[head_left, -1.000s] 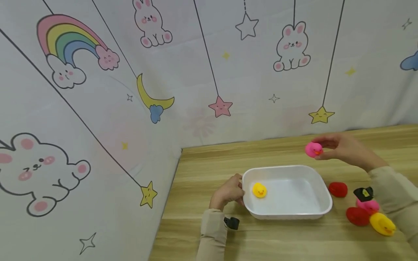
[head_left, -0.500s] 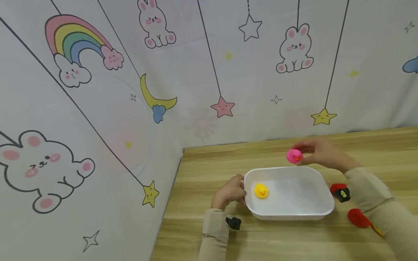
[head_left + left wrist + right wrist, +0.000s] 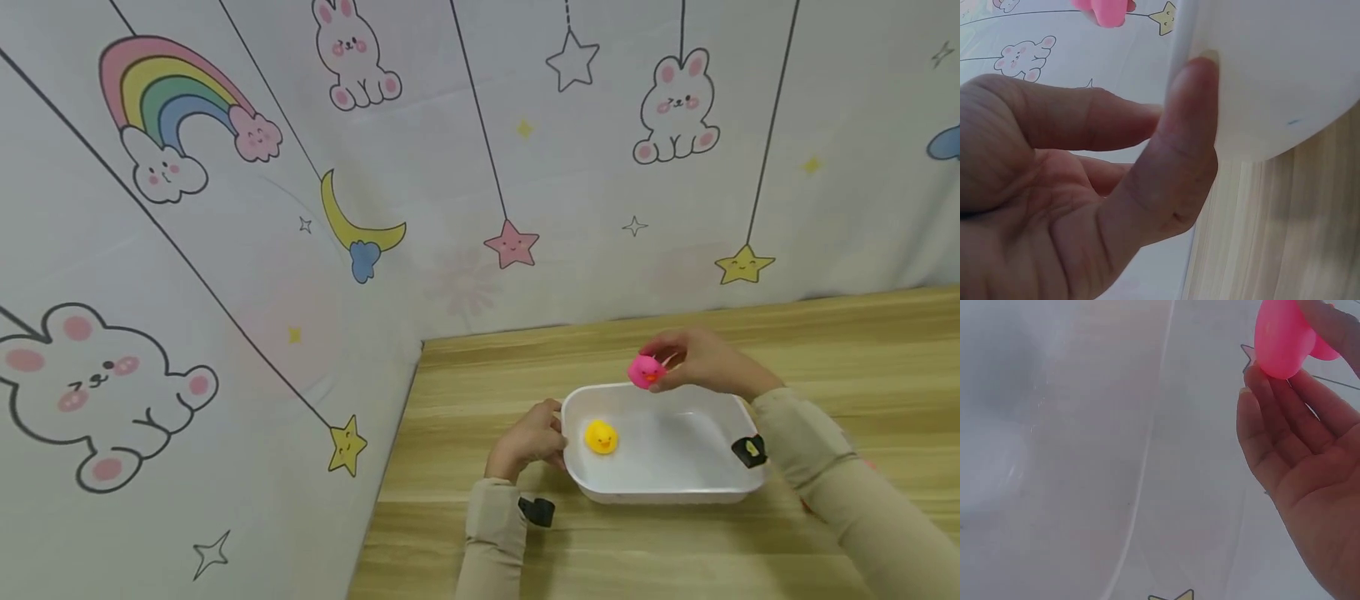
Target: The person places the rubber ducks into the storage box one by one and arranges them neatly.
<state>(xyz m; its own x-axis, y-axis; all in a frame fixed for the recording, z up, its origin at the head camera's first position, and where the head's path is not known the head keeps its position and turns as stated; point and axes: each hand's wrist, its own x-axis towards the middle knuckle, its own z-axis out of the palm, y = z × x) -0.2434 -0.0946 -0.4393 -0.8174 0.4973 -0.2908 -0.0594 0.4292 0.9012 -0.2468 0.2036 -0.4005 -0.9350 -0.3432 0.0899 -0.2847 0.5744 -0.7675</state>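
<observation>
My right hand (image 3: 703, 360) pinches a pink rubber duck (image 3: 645, 372) between thumb and fingertips, above the far rim of a white plastic tub (image 3: 663, 497). In the right wrist view the pink duck (image 3: 1282, 342) shows between the thumb and fingers, its orange beak hidden or out of frame. A yellow rubber duck (image 3: 602, 437) sits inside the tub at its left end. My left hand (image 3: 531, 435) holds the tub's left side at the rim. The left wrist view has its bent fingers (image 3: 1169, 140) against the tub's wall.
The tub stands on a wood-grain table (image 3: 480, 367). A white cloth (image 3: 465, 167) printed with rabbits and stars hangs behind and to the left. A sliver of red (image 3: 806, 506) peeks out beside my right sleeve (image 3: 817, 458), which covers most of that side.
My right hand has moved left and slightly down with the pink duck, from right of the tub to its far rim. Its sleeve now covers the ducks on the right. The left hand stays put.
</observation>
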